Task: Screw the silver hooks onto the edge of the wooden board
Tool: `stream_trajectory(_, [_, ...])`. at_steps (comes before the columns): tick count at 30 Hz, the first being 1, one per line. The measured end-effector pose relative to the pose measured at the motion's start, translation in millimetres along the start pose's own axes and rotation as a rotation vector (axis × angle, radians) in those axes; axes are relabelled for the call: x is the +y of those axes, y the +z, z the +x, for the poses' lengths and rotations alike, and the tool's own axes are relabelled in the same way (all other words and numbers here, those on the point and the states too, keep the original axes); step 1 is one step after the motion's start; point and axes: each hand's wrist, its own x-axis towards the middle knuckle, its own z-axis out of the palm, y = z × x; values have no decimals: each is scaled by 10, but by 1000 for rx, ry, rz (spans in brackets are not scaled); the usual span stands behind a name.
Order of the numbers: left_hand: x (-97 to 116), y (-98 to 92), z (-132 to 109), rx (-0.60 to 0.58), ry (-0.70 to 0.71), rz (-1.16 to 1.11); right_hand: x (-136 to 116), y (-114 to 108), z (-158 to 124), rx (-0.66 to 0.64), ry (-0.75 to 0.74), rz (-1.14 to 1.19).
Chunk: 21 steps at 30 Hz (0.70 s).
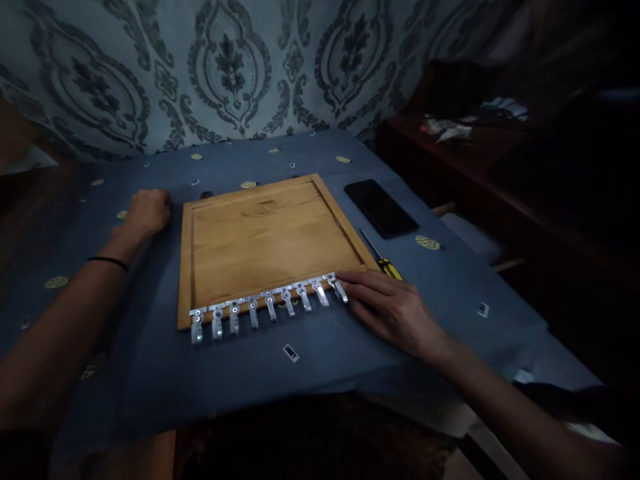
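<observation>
A wooden board [270, 233] with a raised frame lies flat on the table. Along its near edge runs a row of several clear plastic hooks [271, 307], each with a screw at its head. My right hand [400, 310] rests at the board's near right corner, fingers stretched out, the tips touching the end hook. Left of the board, my left hand [146, 215] lies on the cloth with its fingers curled closed; whatever they hold, if anything, is hidden. A screwdriver [389, 269] with a yellow and black handle lies against the board's right side, just beyond my right hand.
A black phone [381, 208] lies right of the board. A small dark round object [207, 195] sits by the board's far left corner. Blue patterned cloth [320, 363] covers the table, with a patterned curtain [280, 60] behind. Crumpled wrapping [447, 129] lies on dark furniture at right.
</observation>
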Motion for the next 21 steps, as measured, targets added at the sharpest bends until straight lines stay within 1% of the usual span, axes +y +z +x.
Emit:
stream_trajectory(4, [89,-50,-53,30,-50,3,-4,0,-1,-1,-8,14])
stream_trajectory(7, [241,-155,-140,54,-58,-35,1,7,-8,-3,-8,22])
stream_trajectory(8, [334,-195,-181,54,-51,-71,3,8,-10,-4,-6,25])
stream_trajectory(9, [454,-231,-230,50,-28,-199,4,8,-13,-5,-5,27])
stream_trajectory(11, [780,-281,-350,-24,34,-297,2,4,-16,-2,-5,37])
stream_trajectory(12, [977,-291,-418,-85,88,-359,0,0,-15,-4,-7,42])
stream_trajectory(14, [1403,-279,-555,-305,265,-539,-8,-10,-11,1,-13,46])
stream_trajectory(16, [1805,-235,-674,-522,443,-614,-17,-21,-3,3,-13,43])
stream_trajectory(17, [1975,-205,-721,-608,505,-632,-22,-26,1,1,-10,41])
stream_trajectory(19, [2230,-137,-782,-747,556,-656,-31,-34,7,-12,0,44])
stream_trajectory(21, [2372,-67,-801,-857,558,-668,-40,-40,8,-21,6,43])
